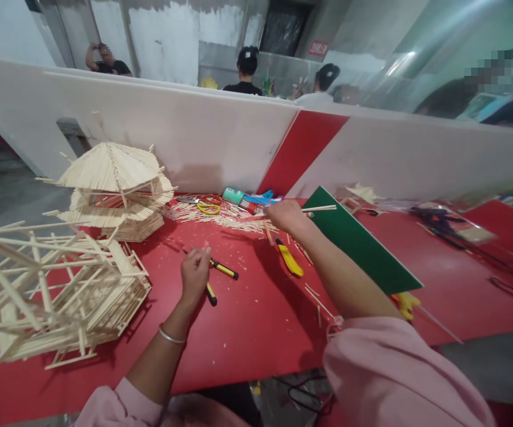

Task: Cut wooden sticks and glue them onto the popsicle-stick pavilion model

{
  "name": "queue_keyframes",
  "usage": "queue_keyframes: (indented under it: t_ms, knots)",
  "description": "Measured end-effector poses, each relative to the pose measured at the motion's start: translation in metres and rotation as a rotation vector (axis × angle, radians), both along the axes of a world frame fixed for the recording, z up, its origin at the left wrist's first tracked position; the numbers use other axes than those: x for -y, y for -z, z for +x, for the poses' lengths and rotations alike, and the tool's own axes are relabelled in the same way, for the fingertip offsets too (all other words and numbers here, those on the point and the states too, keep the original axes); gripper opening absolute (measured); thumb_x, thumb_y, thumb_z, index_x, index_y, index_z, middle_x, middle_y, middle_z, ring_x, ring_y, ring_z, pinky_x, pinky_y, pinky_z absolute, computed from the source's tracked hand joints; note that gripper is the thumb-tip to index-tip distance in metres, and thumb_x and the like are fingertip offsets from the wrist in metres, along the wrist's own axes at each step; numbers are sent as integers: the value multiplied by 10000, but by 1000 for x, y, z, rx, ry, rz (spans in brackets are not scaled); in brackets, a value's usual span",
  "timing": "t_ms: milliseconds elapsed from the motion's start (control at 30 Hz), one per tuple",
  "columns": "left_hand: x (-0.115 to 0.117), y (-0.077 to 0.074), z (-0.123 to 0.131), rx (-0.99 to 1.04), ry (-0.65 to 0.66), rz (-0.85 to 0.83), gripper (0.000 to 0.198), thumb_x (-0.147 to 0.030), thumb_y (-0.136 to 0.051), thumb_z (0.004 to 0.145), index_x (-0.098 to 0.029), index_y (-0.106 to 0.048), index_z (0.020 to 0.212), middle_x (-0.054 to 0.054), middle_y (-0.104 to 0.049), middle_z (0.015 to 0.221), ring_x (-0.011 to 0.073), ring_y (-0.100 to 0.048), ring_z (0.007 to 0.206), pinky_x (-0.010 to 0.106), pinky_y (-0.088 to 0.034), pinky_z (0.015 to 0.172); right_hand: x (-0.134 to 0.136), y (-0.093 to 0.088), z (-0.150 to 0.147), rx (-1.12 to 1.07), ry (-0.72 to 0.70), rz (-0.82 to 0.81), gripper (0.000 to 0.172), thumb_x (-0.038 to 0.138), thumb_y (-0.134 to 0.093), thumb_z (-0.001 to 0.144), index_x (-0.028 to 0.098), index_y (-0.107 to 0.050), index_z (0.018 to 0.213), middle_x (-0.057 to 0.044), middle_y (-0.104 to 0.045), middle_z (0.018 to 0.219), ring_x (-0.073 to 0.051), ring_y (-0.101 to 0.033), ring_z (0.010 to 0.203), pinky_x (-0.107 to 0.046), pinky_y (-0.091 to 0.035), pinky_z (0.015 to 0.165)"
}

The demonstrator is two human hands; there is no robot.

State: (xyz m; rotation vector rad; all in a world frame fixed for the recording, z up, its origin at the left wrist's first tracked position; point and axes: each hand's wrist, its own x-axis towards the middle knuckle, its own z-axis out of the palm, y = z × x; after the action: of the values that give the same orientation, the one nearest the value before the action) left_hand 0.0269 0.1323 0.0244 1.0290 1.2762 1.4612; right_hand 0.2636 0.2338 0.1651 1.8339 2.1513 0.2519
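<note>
My left hand point(195, 270) is closed, its fingertips pinched together over the pliers. What the fingertips hold, if anything, is too small to make out. The pliers point(224, 268), with black and yellow handles, lie on the red table, partly hidden by that hand. My right hand point(289, 216) is wrapped round some thin wooden sticks point(322, 209), whose ends stick out to its right. Below it lies a yellow-handled cutting tool point(289, 258). A heap of loose wooden sticks point(225, 214) spreads just behind, between the two hands.
On the left stand a stick-built pavilion model point(114, 169) and an open stick frame point(64, 290). Yellow-handled scissors point(209, 208) and a green bottle point(233, 196) lie by the white partition point(220, 130). A green board point(363, 249) and a yellow glue gun point(406, 305) are to the right.
</note>
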Motion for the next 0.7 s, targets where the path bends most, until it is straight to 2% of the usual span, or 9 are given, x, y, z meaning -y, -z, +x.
queue_keyframes:
  t_ms: [100, 167, 233, 300, 433, 500, 567, 633, 700]
  knots:
    - [0, -9, -8, -380, -61, 293, 256, -398, -676, 851, -228, -716, 664, 101, -702, 1024, 251, -598, 1013, 356, -469, 911, 36, -17, -11, 36, -167, -88, 270, 69, -544, 886, 173, -782, 959, -183, -776, 986, -320, -706, 1022, -377, -478, 836]
    - [1, -12, -11, -481, 75, 357, 130, -359, -722, 811, -249, -778, 851, 102, -714, 1127, 267, -613, 1050, 373, -464, 923, 58, -19, -29, 71, -304, -160, 272, 65, -553, 878, 189, -786, 945, -157, -779, 951, -290, -714, 969, -335, -460, 776]
    - [4, -12, -9, -480, 294, 324, 210, -367, -759, 778, -247, -788, 947, 75, -740, 954, 247, -650, 896, 336, -478, 822, 76, -15, -50, 104, -441, -200, 276, 78, -550, 894, 198, -784, 977, -139, -778, 940, -269, -716, 935, -306, -436, 719]
    - [9, -13, -5, -400, 485, 250, 243, -424, -760, 775, -213, -783, 892, 26, -693, 722, 198, -618, 690, 283, -452, 684, 85, -11, -68, 125, -543, -212, 251, 105, -558, 913, 190, -779, 997, -134, -773, 929, -257, -712, 909, -291, -412, 680]
    - [17, -15, 6, -80, 568, 65, 412, -575, -709, 783, -169, -667, 727, -6, -611, 547, 114, -486, 448, 224, -352, 468, 86, -14, -82, 19, -659, -106, 224, 151, -563, 941, 180, -772, 1018, -137, -752, 1015, -234, -688, 910, -281, -403, 673]
    - [18, -14, 9, 74, 551, -34, 470, -637, -701, 764, -181, -600, 712, -17, -589, 497, 90, -426, 355, 210, -309, 390, 80, -18, -77, -162, -621, 92, 279, 187, -547, 957, 200, -735, 1164, -145, -713, 1185, -235, -673, 967, -285, -429, 705]
    - [17, -11, 11, 191, 535, -78, 518, -681, -720, 720, -184, -577, 728, -17, -599, 493, 81, -417, 317, 199, -306, 351, 74, -19, -68, -427, -441, 366, 352, 243, -519, 973, 213, -674, 1289, -148, -673, 1281, -249, -653, 1033, -306, -463, 776]
    - [14, -7, 13, 265, 509, -85, 562, -707, -741, 677, -172, -598, 777, -8, -629, 525, 82, -436, 316, 199, -350, 340, 70, -9, -59, -768, -170, 617, 375, 340, -462, 999, 195, -684, 1265, -140, -704, 1209, -259, -646, 1046, -339, -480, 849]
    - [12, -3, 14, 308, 484, -95, 598, -723, -747, 657, -161, -618, 813, -6, -642, 543, 85, -444, 316, 223, -416, 344, 69, 11, -56, -1128, 51, 684, 445, 478, -439, 991, 172, -737, 1116, -116, -745, 1042, -259, -659, 978, -357, -493, 854]
